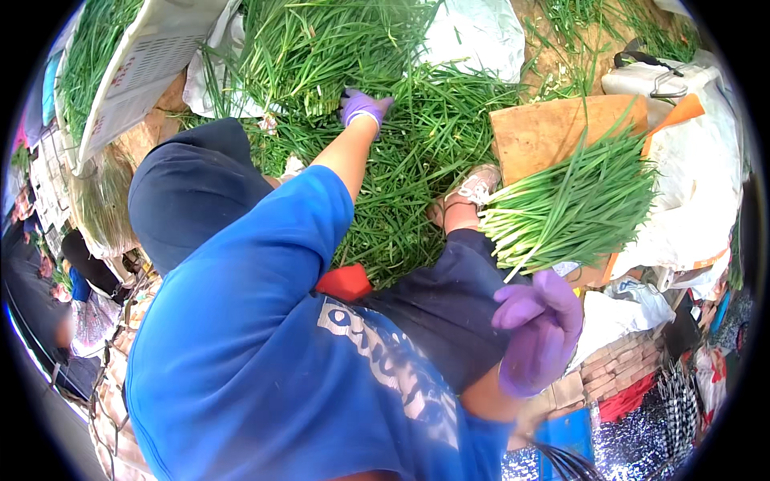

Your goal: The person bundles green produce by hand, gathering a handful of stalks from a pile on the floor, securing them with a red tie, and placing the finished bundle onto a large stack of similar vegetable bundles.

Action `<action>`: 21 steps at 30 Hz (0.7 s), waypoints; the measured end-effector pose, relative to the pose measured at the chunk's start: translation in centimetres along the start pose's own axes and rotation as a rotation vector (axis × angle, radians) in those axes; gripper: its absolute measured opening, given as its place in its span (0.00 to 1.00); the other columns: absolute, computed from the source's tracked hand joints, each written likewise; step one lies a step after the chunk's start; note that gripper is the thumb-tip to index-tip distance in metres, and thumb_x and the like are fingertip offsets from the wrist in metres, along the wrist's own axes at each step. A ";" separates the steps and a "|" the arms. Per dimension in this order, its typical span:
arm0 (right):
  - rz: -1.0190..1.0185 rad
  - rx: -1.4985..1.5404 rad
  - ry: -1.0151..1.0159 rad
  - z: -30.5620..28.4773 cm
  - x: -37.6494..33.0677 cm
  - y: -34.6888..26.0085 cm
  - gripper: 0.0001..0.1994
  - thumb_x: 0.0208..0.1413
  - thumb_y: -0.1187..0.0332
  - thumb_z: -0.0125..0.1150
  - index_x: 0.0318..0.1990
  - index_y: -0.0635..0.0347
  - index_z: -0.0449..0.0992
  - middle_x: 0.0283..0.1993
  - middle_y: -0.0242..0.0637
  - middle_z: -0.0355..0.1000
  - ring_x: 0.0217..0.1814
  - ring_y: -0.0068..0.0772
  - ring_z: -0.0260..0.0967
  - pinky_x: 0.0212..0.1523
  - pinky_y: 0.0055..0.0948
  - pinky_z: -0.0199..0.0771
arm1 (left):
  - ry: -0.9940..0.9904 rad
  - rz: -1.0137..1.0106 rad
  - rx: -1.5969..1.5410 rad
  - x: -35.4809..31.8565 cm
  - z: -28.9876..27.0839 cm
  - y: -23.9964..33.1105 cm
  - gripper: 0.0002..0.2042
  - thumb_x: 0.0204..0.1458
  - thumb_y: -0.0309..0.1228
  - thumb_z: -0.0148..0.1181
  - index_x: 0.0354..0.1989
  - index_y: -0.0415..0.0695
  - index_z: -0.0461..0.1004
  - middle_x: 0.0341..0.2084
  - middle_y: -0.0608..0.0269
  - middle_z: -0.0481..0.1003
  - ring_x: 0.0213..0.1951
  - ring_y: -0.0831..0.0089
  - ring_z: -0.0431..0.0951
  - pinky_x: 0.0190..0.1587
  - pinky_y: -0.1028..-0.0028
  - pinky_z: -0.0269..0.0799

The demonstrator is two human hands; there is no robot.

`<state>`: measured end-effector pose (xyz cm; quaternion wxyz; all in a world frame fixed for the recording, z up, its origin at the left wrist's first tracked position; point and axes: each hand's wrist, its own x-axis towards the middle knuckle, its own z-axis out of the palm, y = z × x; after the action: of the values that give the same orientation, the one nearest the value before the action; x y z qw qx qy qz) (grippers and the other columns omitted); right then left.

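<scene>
My left hand (pixel 365 108), in a purple glove, reaches out to the far heap of long green chives (pixel 321 48). Its fingers are spread at the pale cut ends of the heap, with the thumb apart to the right. In another purple glove, my right hand (pixel 541 329) is raised at the lower right, somewhat blurred. Its fingers are loosely bent and apart, with nothing seen in them. Just beyond it, a thick bundle of chives (pixel 573 204) lies with white ends to the left, partly over a wooden board (pixel 553 136).
Loose green leaves (pixel 401 216) cover the ground between my shoes. A white plastic crate (pixel 144 72) stands tilted at the far left. White sacking (pixel 694 176) lies to the right of the board. A red object (pixel 345 282) shows between my legs. Another person (pixel 88 321) is at the left edge.
</scene>
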<state>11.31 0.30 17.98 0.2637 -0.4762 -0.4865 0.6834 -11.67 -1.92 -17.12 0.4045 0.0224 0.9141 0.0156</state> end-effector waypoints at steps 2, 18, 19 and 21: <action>0.029 0.000 -0.010 0.1 0.3 0.2 0.23 0.47 0.57 0.52 0.42 0.71 0.65 0.19 0.40 0.67 0.23 0.28 0.63 0.37 0.31 0.65 | -0.035 0.022 0.042 0.1 -0.4 0.5 0.52 0.29 0.53 0.63 0.57 0.33 0.43 0.55 0.43 0.52 0.54 0.52 0.58 0.53 0.64 0.57; 0.010 0.008 -0.119 0.8 0.9 0.7 0.20 0.51 0.62 0.47 0.44 0.72 0.64 0.22 0.39 0.66 0.22 0.27 0.63 0.36 0.31 0.65 | 0.086 0.371 -0.607 7.3 3.1 -3.9 0.19 0.32 0.33 0.62 0.36 0.38 0.71 0.34 0.51 0.73 0.36 0.59 0.73 0.40 0.69 0.66; 0.051 0.061 -0.117 0.6 0.7 0.6 0.20 0.48 0.63 0.50 0.44 0.71 0.65 0.26 0.40 0.68 0.26 0.26 0.64 0.38 0.30 0.64 | 0.005 0.337 -0.735 7.1 2.7 -3.6 0.19 0.31 0.32 0.63 0.36 0.38 0.71 0.34 0.52 0.74 0.36 0.61 0.73 0.40 0.69 0.66; 0.076 0.111 -0.133 0.5 0.4 0.6 0.21 0.46 0.63 0.54 0.44 0.71 0.65 0.29 0.40 0.70 0.29 0.25 0.66 0.40 0.29 0.64 | -0.204 0.371 -0.958 7.0 2.2 -3.6 0.19 0.31 0.28 0.63 0.36 0.36 0.71 0.33 0.56 0.74 0.34 0.66 0.73 0.39 0.71 0.67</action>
<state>10.77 0.23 17.31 0.2307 -0.4326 -0.4457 0.7490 -14.79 -5.15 -23.94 0.4469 -0.0021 0.7411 0.5010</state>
